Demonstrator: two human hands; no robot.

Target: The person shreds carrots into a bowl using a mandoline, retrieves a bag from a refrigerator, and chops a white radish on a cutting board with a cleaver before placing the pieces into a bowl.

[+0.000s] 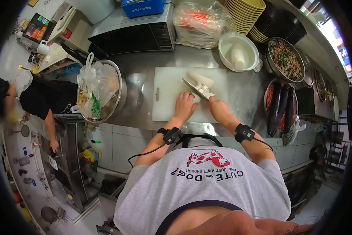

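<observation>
My right hand [219,109] grips the handle of a kitchen knife [193,87], its blade slanting up and left over a white cutting board [168,78]. My left hand [185,105] lies on the board left of the blade, fingers bent and close together, with the tips near the steel. Whatever is beneath those fingertips is hidden. Cut white chunks [203,89], which look like daikon, lie against the blade's right side. Just behind them rests a longer peeled white piece [200,78].
At the back right, a white bowl [223,51] holds another peeled white piece. Eggplants [280,105] and a bowl of shredded vegetables [285,58] are on the right. A steel basin [120,94] with plastic bags stands left, a microwave [129,39] behind. A co-worker [43,96] is far left.
</observation>
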